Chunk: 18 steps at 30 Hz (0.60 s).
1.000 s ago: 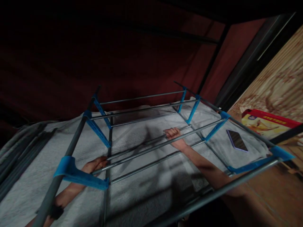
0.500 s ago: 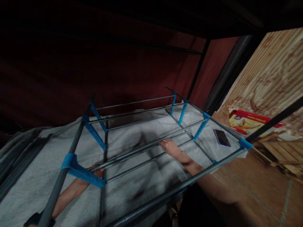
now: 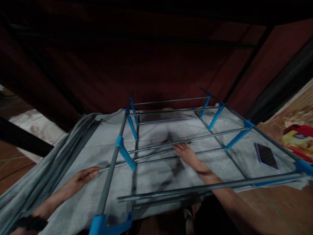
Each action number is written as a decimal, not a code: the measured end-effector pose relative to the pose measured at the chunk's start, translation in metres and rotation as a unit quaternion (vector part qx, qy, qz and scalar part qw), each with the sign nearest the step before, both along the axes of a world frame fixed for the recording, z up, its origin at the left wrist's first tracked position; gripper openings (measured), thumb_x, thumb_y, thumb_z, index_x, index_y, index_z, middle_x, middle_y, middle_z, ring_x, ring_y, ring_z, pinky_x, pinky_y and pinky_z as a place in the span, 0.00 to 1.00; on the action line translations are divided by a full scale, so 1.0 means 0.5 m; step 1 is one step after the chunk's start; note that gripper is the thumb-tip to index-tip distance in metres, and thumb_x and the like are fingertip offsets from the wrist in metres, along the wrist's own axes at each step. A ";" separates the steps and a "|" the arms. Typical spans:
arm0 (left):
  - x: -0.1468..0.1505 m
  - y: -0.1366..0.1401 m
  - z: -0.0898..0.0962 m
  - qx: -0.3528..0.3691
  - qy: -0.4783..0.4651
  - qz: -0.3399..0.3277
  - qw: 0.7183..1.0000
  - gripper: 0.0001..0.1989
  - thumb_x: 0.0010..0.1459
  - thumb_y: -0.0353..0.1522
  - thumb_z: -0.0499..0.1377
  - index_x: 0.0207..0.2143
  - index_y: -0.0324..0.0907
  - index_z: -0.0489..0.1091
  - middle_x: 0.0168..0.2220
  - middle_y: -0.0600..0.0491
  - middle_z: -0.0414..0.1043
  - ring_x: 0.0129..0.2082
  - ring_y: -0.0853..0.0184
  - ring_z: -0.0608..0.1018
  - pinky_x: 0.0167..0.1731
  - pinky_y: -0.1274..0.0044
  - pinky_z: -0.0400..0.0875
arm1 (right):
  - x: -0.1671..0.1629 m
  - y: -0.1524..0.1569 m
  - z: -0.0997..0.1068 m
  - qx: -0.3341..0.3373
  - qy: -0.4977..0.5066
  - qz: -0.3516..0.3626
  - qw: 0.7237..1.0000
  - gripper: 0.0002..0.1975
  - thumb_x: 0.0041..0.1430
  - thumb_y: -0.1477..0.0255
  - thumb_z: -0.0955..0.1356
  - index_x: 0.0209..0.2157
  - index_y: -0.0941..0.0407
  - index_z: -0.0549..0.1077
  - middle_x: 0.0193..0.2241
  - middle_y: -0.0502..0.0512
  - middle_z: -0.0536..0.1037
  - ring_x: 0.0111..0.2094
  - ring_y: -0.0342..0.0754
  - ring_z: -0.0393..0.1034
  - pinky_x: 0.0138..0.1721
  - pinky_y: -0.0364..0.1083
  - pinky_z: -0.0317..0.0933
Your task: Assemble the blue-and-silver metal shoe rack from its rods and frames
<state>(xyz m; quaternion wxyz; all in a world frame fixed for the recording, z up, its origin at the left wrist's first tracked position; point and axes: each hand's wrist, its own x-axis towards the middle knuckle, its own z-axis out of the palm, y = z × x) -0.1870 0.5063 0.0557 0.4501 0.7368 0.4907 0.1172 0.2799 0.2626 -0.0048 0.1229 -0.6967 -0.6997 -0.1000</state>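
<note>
A rack of grey metal tubes joined by blue plastic brackets stands on a pale cloth. A thin metal tube slants through the rack, its left end poking out past the side tube. My left hand, outside the rack on the left, pinches that end between thumb and fingers. Inside the rack, my right hand is closed over the same tube near its right end; the fingertips are partly hidden. Close to me, a thicker tube crosses above my right forearm, its left end apart from the nearest blue bracket.
A bundle of grey tubes lies on the cloth at the left. On the right, a phone rests on the cloth, with a red and yellow box beyond it. Dark posts and a dark red curtain stand behind.
The view has turned left. My left hand has moved from inside the rack to outside its left side, with the thin tube's end in it. My right hand stays on the tube.
</note>
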 end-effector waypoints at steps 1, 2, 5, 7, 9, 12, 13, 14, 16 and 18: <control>0.001 -0.008 0.011 0.001 -0.012 0.003 1.000 0.23 0.34 0.51 0.68 0.30 0.47 0.80 0.35 0.50 0.80 0.42 0.49 0.79 0.48 0.64 0.75 | -0.002 -0.004 0.002 -0.003 -0.003 0.005 1.000 0.17 0.65 0.78 0.62 0.53 0.55 0.72 0.46 0.59 0.76 0.47 0.54 0.67 0.52 0.54 0.59; 0.008 -0.015 0.021 0.003 -0.025 0.008 1.000 0.23 0.35 0.51 0.69 0.31 0.47 0.79 0.34 0.50 0.80 0.41 0.50 0.79 0.45 0.65 0.76 | -0.004 -0.007 0.005 -0.003 -0.006 0.005 1.000 0.18 0.65 0.80 0.62 0.53 0.55 0.72 0.46 0.59 0.76 0.47 0.53 0.67 0.52 0.53 0.59; 0.053 -0.024 0.047 -0.008 -0.055 0.009 0.998 0.25 0.37 0.51 0.68 0.33 0.45 0.78 0.29 0.51 0.77 0.35 0.54 0.78 0.36 0.68 0.77 | -0.003 -0.019 0.021 -0.001 -0.009 -0.018 1.000 0.18 0.63 0.81 0.61 0.52 0.55 0.72 0.45 0.59 0.75 0.47 0.53 0.67 0.51 0.52 0.60; 0.092 -0.024 0.055 -0.008 -0.070 -0.005 0.997 0.26 0.38 0.50 0.68 0.36 0.43 0.77 0.26 0.53 0.75 0.31 0.58 0.77 0.33 0.69 0.76 | 0.002 -0.031 0.035 -0.005 -0.009 -0.039 0.999 0.17 0.64 0.81 0.60 0.50 0.55 0.73 0.44 0.59 0.75 0.45 0.53 0.67 0.50 0.51 0.61; 0.129 -0.026 0.056 -0.015 -0.089 -0.035 0.995 0.26 0.41 0.50 0.68 0.37 0.41 0.77 0.28 0.52 0.76 0.31 0.60 0.76 0.34 0.70 0.75 | 0.009 -0.048 0.048 -0.017 -0.013 -0.051 0.998 0.18 0.64 0.81 0.59 0.49 0.56 0.73 0.43 0.59 0.74 0.43 0.52 0.68 0.47 0.50 0.61; 0.170 -0.042 0.040 -0.050 -0.152 -0.066 0.985 0.24 0.47 0.49 0.65 0.39 0.40 0.76 0.38 0.48 0.78 0.39 0.60 0.78 0.42 0.70 0.75 | 0.025 -0.085 0.062 -0.032 -0.016 -0.048 0.998 0.22 0.61 0.85 0.57 0.50 0.56 0.72 0.45 0.60 0.73 0.42 0.52 0.69 0.46 0.49 0.61; 0.178 -0.050 0.031 -0.063 -0.178 -0.055 0.981 0.24 0.50 0.48 0.64 0.42 0.40 0.75 0.41 0.47 0.78 0.42 0.60 0.78 0.45 0.69 0.74 | 0.033 -0.100 0.063 -0.032 -0.012 -0.046 0.998 0.23 0.60 0.85 0.57 0.50 0.56 0.72 0.45 0.60 0.73 0.43 0.51 0.69 0.46 0.49 0.60; 0.182 -0.060 0.022 -0.075 -0.200 -0.034 0.976 0.24 0.52 0.48 0.62 0.44 0.40 0.74 0.43 0.47 0.77 0.44 0.60 0.78 0.47 0.69 0.74 | 0.042 -0.117 0.062 -0.031 -0.008 -0.048 0.998 0.24 0.59 0.86 0.57 0.50 0.56 0.72 0.45 0.60 0.74 0.44 0.52 0.69 0.46 0.49 0.60; 0.180 -0.082 0.005 -0.100 -0.234 0.023 0.967 0.25 0.55 0.46 0.61 0.50 0.40 0.71 0.46 0.44 0.77 0.46 0.60 0.78 0.49 0.67 0.74 | 0.062 -0.154 0.056 -0.027 0.000 -0.061 0.998 0.25 0.57 0.87 0.57 0.49 0.55 0.72 0.44 0.60 0.75 0.46 0.52 0.69 0.46 0.49 0.60; 0.170 -0.105 -0.011 -0.128 -0.252 0.063 0.957 0.26 0.55 0.45 0.62 0.51 0.39 0.70 0.47 0.42 0.77 0.46 0.60 0.79 0.51 0.66 0.73 | 0.083 -0.191 0.044 -0.029 0.002 -0.081 0.996 0.25 0.55 0.87 0.57 0.48 0.54 0.73 0.43 0.60 0.76 0.46 0.52 0.69 0.46 0.49 0.60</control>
